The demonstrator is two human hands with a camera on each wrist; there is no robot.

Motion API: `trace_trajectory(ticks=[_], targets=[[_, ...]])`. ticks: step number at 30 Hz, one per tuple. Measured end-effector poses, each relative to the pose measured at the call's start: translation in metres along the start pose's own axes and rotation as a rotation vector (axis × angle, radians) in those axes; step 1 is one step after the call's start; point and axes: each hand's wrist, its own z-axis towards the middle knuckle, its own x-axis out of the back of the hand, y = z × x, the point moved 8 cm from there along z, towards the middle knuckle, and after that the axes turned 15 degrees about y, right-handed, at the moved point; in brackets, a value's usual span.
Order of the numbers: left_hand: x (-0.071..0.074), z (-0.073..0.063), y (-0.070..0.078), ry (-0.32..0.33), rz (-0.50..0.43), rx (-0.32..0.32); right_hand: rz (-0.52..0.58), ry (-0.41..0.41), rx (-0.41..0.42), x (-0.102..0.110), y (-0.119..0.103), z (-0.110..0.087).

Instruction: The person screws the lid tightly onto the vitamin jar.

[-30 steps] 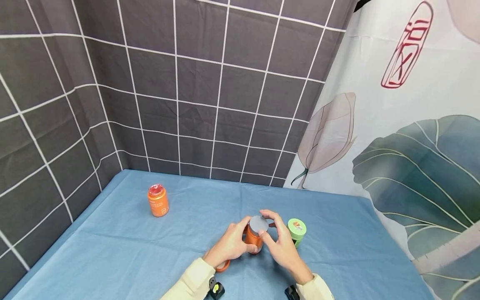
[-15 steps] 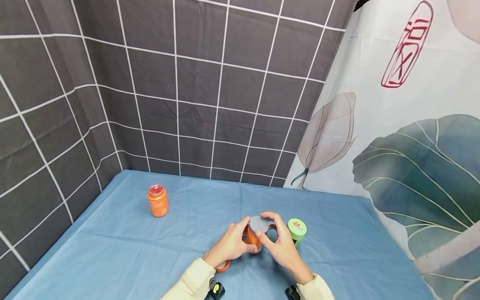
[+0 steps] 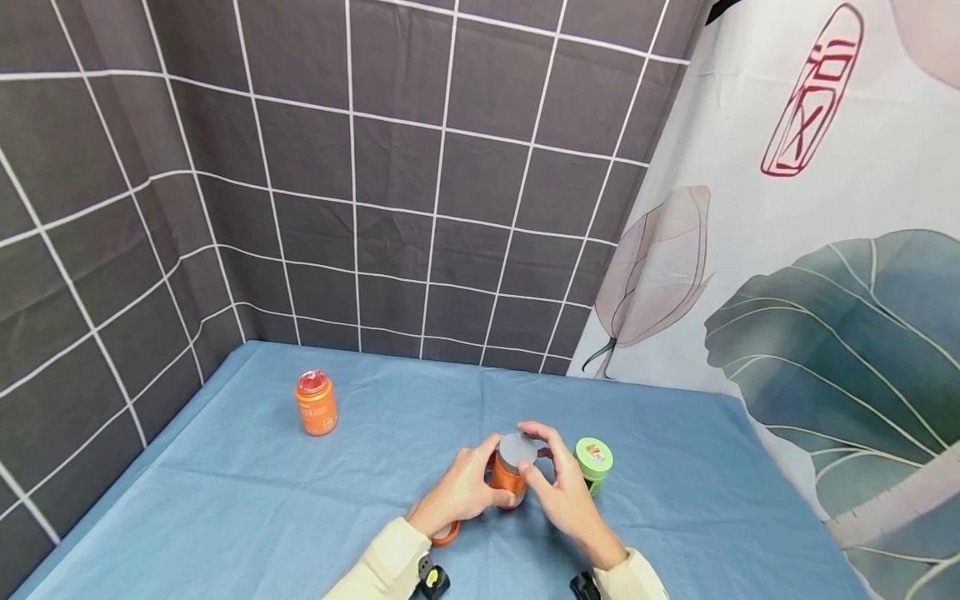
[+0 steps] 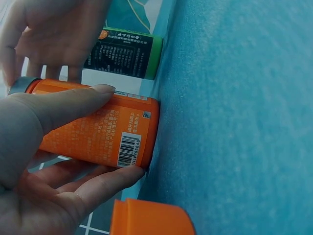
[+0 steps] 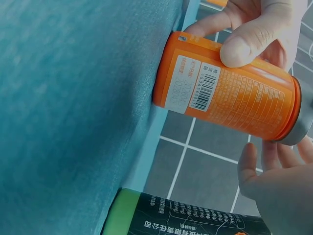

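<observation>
An orange bottle with a grey lid stands upright on the blue cloth. My left hand grips its body, the thumb lying across the label in the left wrist view. Around the lid are the thumb and fingers of my right hand, pinching it from the right. The right wrist view shows the fingertips at the edge of the grey lid, which sits on the bottle's top. Beside my left wrist lies an orange lid, partly hidden by the forearm.
A dark jar with a green lid stands just right of my right hand. Farther back on the left is an orange jar without a lid, red at its mouth. A dark grid-patterned curtain hangs behind the blue cloth.
The right hand's thumb and fingers have shifted slightly back and forth around the grey lid. The left hand and the bottle have stayed in place.
</observation>
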Motion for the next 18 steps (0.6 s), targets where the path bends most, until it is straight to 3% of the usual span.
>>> trace_trajectory(ticks=[18], targets=[[-0.0002,0.0002,-0.0010,0.009,0.005,-0.006,-0.017,0.043,-0.036,0.0014,0.0041,-0.0009]])
